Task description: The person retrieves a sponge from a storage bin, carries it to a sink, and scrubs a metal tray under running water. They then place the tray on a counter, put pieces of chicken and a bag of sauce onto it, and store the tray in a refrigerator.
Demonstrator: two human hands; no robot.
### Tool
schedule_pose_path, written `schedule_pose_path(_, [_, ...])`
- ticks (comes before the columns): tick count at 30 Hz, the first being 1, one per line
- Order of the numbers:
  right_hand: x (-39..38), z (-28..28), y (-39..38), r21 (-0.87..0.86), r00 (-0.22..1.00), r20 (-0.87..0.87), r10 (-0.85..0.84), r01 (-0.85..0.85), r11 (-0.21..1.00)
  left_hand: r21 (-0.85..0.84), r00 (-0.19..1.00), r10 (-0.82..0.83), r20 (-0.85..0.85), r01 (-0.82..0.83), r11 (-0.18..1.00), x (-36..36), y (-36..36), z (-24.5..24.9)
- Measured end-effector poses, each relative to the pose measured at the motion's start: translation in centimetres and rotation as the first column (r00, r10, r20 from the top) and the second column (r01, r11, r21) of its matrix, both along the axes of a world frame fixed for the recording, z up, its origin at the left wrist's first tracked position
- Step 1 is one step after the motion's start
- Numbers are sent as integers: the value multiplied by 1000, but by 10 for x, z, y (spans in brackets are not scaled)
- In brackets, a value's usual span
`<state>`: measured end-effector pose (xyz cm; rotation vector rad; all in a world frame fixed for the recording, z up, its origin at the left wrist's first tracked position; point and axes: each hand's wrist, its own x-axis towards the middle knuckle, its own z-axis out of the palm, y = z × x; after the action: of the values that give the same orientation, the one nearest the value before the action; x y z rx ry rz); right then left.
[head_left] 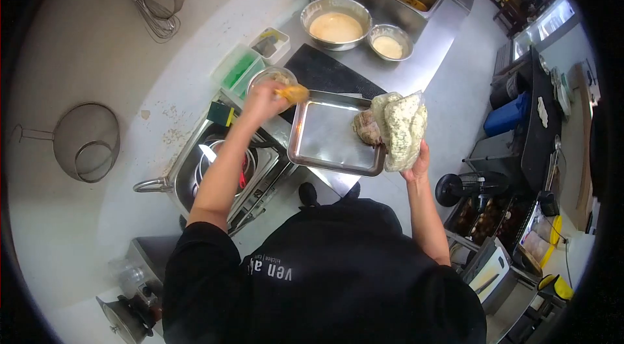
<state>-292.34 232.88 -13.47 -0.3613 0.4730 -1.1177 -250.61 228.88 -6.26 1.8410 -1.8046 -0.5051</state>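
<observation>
Near the clear bowl at the back left, my left hand has its fingers closed around an orange-yellow item, which hangs over the left rear corner of a metal tray. My right hand supports a clear bag of pale, lumpy food from below, at the tray's right side. A brownish-pink lump shows at the bag's left edge, over the tray's right part. Behind the tray lies a black board.
Two steel bowls with pale batter stand behind the board. A sink with pans and a knife is at the left. Green-filled and white containers stand by the wall. A black fan is at the right.
</observation>
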Motion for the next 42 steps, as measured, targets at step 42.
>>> schedule_pose_path(42, [12, 8, -1, 20, 1000, -7, 25, -25, 999, 92, 885, 383, 266, -418, 904, 9, -79, -119])
